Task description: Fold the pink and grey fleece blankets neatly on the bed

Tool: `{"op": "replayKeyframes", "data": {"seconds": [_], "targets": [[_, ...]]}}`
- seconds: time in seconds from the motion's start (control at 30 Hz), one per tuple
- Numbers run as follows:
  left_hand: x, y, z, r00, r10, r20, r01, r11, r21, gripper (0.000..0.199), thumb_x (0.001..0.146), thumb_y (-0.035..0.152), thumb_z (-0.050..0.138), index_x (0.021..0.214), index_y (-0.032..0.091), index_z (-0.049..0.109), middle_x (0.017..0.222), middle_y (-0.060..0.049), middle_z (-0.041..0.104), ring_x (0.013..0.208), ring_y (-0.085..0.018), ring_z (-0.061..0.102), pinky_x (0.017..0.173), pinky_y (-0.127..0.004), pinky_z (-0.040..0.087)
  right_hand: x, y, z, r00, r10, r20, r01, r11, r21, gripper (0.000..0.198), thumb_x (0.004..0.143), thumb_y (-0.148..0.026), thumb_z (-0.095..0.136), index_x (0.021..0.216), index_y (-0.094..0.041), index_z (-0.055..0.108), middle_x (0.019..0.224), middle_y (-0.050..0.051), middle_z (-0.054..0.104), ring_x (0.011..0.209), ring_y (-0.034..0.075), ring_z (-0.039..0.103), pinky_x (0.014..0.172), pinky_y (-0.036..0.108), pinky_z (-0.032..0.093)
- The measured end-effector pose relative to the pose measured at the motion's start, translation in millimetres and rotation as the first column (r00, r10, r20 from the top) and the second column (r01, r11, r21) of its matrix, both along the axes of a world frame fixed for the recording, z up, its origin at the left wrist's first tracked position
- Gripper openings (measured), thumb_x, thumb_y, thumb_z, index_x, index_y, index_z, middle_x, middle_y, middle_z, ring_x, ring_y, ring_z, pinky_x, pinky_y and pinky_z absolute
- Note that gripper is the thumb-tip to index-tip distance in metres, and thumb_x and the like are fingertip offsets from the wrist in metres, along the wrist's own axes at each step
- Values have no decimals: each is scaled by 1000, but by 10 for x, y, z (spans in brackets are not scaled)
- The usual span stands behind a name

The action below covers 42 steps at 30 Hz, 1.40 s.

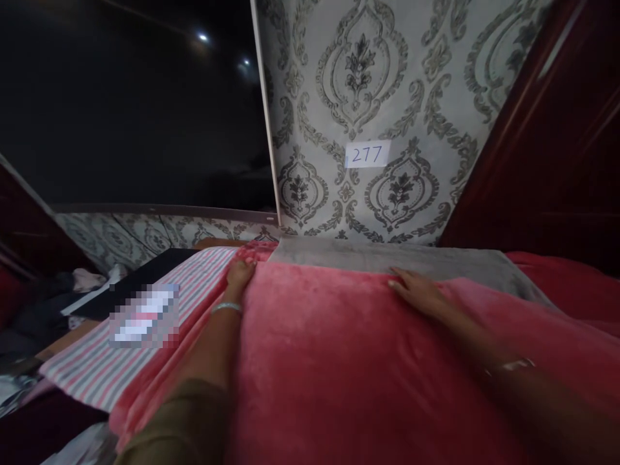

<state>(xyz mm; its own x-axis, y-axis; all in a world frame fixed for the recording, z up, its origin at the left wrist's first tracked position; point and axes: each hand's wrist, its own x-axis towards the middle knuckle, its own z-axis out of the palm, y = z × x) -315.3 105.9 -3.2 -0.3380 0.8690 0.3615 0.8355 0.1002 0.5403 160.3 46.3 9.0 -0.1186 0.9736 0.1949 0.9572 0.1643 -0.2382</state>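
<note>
Nearest to us, one red plush blanket (334, 349) spreads from the middle of the view to the right; our two arms extend over it, one wristband on each. Our left hand (240, 274) is at its far left corner and our right hand (415, 292) lies on its far edge; the fingers are partly hidden, so we cannot tell whether either hand grips the cloth. To the left we record red folds (155, 381), partly obstructed by the left forearm, then one striped cloth (201, 274); a pixelated patch conceals what lies there; one black flat item (157, 266) sits just past it. Beyond the blanket lies one grey cloth (382, 254); farther off, one patterned wall (314, 213) bears one paper marked 277 (367, 154); one large dark screen (135, 116) stands left.
</note>
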Motion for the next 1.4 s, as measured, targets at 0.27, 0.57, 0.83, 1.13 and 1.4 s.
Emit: {"op": "replayKeyframes", "data": {"seconds": [0.27,0.57,0.83,1.13,1.4], "targets": [[-52,140,-126,984,142,-111,-141,990,15,34,91,46,53,99,17,67,88,-18,75,85,-33,73,73,-41,55,244,312,-503,995,-64,82,52,989,141,45,94,-49,41,102,-17,71,95,13,69,97,30,63,86,41,47],[107,14,304,958,191,-212,-211,974,-78,40,100,42,38,121,13,55,104,-24,73,100,-37,71,85,-46,51,184,383,-246,996,-87,-28,92,962,258,33,92,-46,44,77,-22,60,83,11,66,85,26,61,73,35,42],[4,122,179,954,167,-249,-222,951,-215,39,98,39,44,123,11,55,115,-25,71,111,-37,68,91,-45,50,-23,593,-384,992,-119,42,114,988,107,32,93,-42,44,86,-20,66,90,13,70,88,28,62,74,36,43],[-259,126,260,992,44,121,-2,946,-323,50,92,52,53,119,11,65,130,-23,67,126,-36,61,104,-42,47,5,588,-467,988,-150,24,149,988,47,36,93,-45,47,97,-18,70,101,14,72,96,29,66,77,36,47],[-658,-856,304,894,53,446,120,928,-352,58,67,53,82,112,19,72,116,-13,75,105,-31,71,87,-37,56,8,244,-508,997,38,74,-49,988,149,65,92,-59,35,136,-16,57,137,25,58,122,47,55,97,62,45]]}}
